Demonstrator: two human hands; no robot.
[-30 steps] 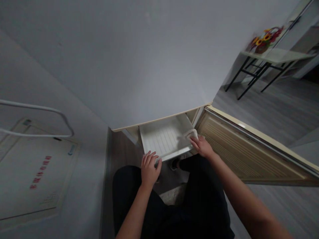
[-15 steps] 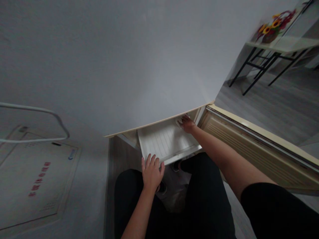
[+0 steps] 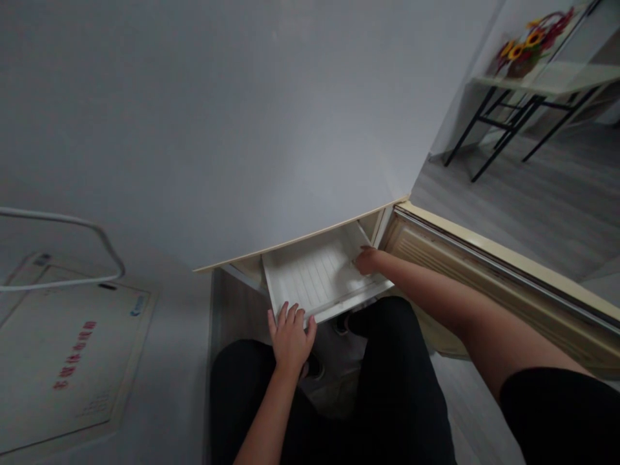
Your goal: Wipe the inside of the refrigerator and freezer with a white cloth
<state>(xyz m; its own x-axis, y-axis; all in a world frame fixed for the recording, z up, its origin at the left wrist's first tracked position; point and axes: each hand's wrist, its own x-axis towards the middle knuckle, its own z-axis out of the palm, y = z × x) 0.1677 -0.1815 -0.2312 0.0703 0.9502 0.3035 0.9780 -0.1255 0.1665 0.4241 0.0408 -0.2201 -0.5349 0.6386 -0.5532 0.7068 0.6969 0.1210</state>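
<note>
A shallow white drawer (image 3: pixel 310 271) with a ribbed bottom sticks out of a low opening under a large pale panel. My left hand (image 3: pixel 292 339) is at its front left corner, fingers apart and hooked over the rim. Inside the drawer, toward the right side, my right hand (image 3: pixel 367 260) is closed and pressed low near the right wall. Only a sliver of the white cloth under it shows; my fingers hide the rest.
An open door (image 3: pixel 465 271) with a ribbed cream inner face stands to the right. At left are a wall box cover (image 3: pixel 62 361) with red lettering and a white bar (image 3: pixel 62 216). A table (image 3: pixel 557 84) holding a flower basket (image 3: pixel 526 58) stands far right.
My right hand has come from the drawer's back toward its front right, and the white cloth is now mostly covered. My left hand stays at the front corner. The view shifts slightly.
</note>
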